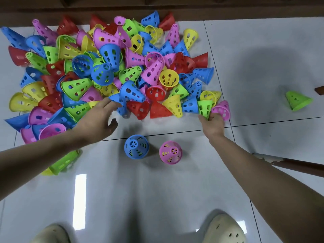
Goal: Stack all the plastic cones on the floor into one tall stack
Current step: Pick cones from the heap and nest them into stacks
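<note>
Right hand pinches a green cone at the pile's lower right edge, likely for stacking; left hand, fingers spread, reaches centre-frame toward a blue cone.

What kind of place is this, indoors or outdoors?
Probably an indoor room, perhaps in a home. The floor is glossy light tile with dark grout lines that mirrors a light, a dark wooden baseboard runs along its far edge, and a wooden furniture leg stands at the right.

Pale glossy floor tiles with dark grout; cream perforated clogs below; a brown wooden bar at right.
</note>
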`<state>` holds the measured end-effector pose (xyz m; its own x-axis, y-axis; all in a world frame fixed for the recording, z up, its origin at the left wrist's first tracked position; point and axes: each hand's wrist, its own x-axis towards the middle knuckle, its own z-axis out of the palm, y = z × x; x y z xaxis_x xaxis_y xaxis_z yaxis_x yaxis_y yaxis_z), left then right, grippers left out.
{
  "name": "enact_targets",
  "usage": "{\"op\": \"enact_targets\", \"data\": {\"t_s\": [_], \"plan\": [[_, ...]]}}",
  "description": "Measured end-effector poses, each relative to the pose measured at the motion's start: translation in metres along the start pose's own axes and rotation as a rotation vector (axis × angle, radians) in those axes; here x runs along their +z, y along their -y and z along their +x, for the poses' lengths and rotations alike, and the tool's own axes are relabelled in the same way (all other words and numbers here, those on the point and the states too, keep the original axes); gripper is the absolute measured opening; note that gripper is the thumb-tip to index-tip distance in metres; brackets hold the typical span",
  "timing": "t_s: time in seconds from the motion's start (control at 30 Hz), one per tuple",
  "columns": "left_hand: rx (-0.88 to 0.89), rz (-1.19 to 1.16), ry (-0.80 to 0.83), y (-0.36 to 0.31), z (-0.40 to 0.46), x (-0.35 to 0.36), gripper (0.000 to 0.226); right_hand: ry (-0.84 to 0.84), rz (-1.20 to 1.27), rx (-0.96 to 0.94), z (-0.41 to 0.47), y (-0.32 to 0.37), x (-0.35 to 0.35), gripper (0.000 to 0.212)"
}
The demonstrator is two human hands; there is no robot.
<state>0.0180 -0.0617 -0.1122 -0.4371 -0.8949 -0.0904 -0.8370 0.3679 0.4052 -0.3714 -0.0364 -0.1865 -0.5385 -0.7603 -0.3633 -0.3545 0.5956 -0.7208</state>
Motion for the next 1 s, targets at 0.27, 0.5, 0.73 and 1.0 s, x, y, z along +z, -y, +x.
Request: {"op": "enact_targets", "data": {"t_s": [0.27,0.5,0.73,1.0], "plan": [[0.116,0.525,-0.002,0.008,0.079,0.009,0.078,0.057,0.137,-0.142,-0.040,-0.003,-0.026,0.013],[0.250,0.792,0.066,0.008,0.113,0.012,0.061,0.140,0.280,-0.190,-0.084,0.023,-0.052,0.009],[0.276,0.745,0.075,0.001,0.108,0.003,0.055,0.219,0.269,-0.342,-0.127,0.047,-0.068,0.013],[0.233,0.315,-0.130,-0.013,0.049,-0.012,0.057,0.276,-0.082,-0.705,-0.154,0.042,-0.059,0.026]]}}
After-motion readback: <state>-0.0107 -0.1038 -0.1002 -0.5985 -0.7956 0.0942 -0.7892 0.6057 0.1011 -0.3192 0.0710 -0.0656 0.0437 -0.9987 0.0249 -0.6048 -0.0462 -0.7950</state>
